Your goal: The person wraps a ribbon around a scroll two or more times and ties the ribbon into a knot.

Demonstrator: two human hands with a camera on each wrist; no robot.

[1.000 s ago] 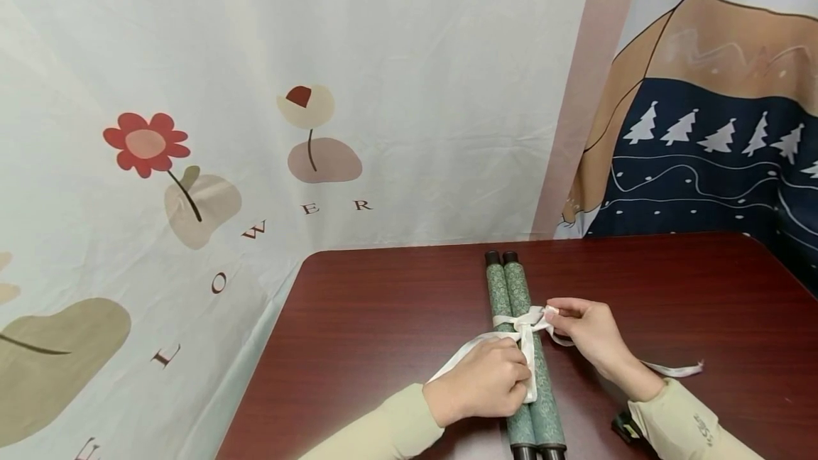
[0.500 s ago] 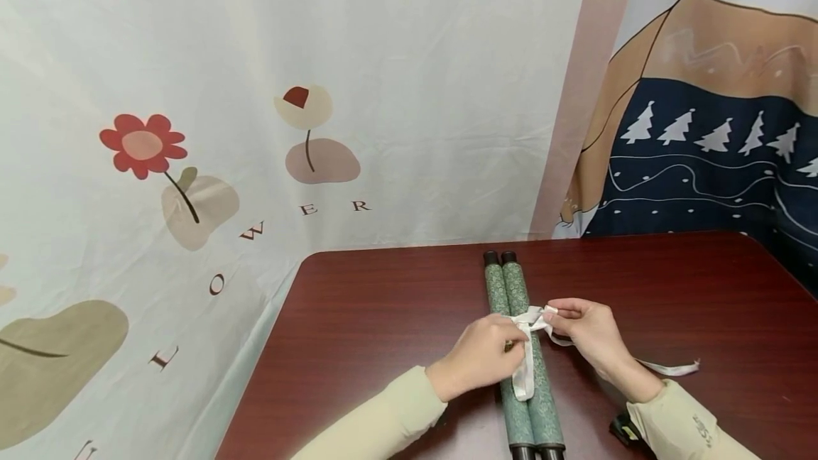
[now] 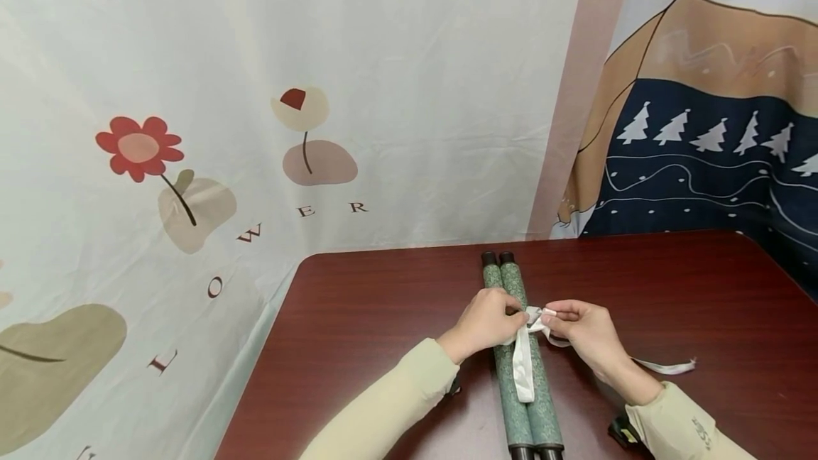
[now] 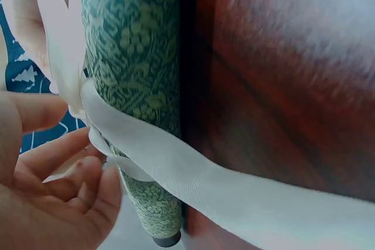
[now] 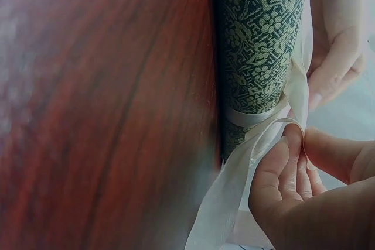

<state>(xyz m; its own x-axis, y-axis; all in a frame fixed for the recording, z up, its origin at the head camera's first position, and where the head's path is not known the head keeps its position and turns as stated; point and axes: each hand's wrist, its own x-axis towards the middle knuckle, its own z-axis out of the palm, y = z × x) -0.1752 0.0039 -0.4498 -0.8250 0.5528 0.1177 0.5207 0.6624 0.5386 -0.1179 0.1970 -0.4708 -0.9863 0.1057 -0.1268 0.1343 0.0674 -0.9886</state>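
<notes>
A scroll [image 3: 543,403], rolled into two green floral-patterned rolls with black end knobs, lies side by side on the dark red table. A white ribbon [image 3: 522,375] wraps across its middle, with a loop hanging toward the near end. My left hand [image 3: 488,318] reaches over the rolls from the left and pinches the ribbon at the knot. From the right, my right hand [image 3: 591,336] pinches a ribbon loop between thumb and fingers. In the right wrist view, the ribbon [image 5: 220,203] trails down from that hand. The knot itself is partly hidden by my left fingers.
The wooden table [image 3: 383,289] ends at a pale printed curtain [image 3: 415,126], with a navy tree-patterned cloth [image 3: 690,183] at back right. One ribbon tail lies out on the table right of the right hand. A dark wrist device [image 3: 623,431] sits under the right sleeve.
My left hand has moved up and away along the scroll from beside the hanging loop to the knot. My right hand keeps its pinch almost in place.
</notes>
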